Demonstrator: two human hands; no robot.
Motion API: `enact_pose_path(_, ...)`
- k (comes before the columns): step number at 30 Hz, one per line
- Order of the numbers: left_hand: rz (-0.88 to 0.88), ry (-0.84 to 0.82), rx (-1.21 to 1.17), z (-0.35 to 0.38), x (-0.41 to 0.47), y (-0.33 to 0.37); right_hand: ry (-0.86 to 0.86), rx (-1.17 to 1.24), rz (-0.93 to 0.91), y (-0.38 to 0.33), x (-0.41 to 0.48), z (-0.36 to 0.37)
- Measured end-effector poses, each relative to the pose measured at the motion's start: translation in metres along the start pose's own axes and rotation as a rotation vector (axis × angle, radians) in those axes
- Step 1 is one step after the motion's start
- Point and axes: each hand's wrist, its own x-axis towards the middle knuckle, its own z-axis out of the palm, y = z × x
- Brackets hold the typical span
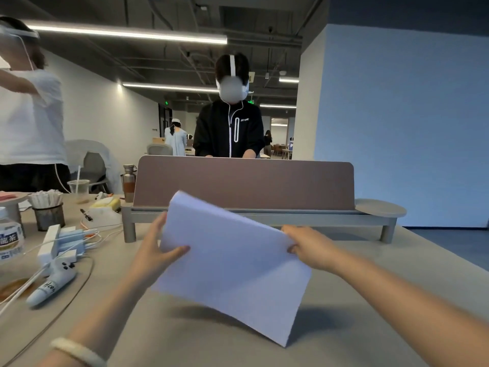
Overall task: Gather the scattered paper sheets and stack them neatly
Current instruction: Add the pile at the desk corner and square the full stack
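Both hands, left hand (pixel 156 250) and right hand (pixel 307 247), pinch the paper stack (pixel 232 263) with fingers clamped on its edges, above the table (pixel 370 327). The sheets could slide apart if one grip loosens.

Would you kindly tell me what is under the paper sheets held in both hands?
Beneath the paper sheets only the table shows, shadowed; the patch directly behind them is covered.

paper stack (pixel 232 266) between hands (tilted)
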Motion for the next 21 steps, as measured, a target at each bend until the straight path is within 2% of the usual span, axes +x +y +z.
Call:
enact_pose_path(2, -0.102, -0.188, -0.117, -0.002, -0.002, -0.011, -0.072, -0.134, -0.049, -0.011, 0.003, -0.009)
enact_pose_path(5, -0.134, -0.206, -0.215, 0.004, -0.014, -0.031, -0.119, -0.169, -0.066, -0.014, 0.006, -0.015)
enact_pose_path(7, -0.161, -0.191, -0.262, 0.007, -0.020, -0.040, -0.092, 0.029, -0.039, -0.005, 0.006, -0.022)
enact_pose_path(11, -0.180, -0.196, -0.300, 0.010, -0.023, -0.042, 0.094, 0.864, 0.161, 0.022, -0.012, -0.008)
enact_pose_path(13, -0.188, -0.196, -0.316, 0.012, -0.023, -0.042, 0.133, 1.109, 0.216, 0.034, -0.022, 0.026)
enact_pose_path(17, -0.185, -0.171, -0.342, 0.015, -0.029, -0.043, 0.157, 1.259, 0.312, 0.024, -0.036, 0.095)
enact_pose_path(21, -0.148, -0.082, -0.354, 0.022, -0.035, -0.038, 0.389, 1.201, 0.352, 0.009, -0.031, 0.113)
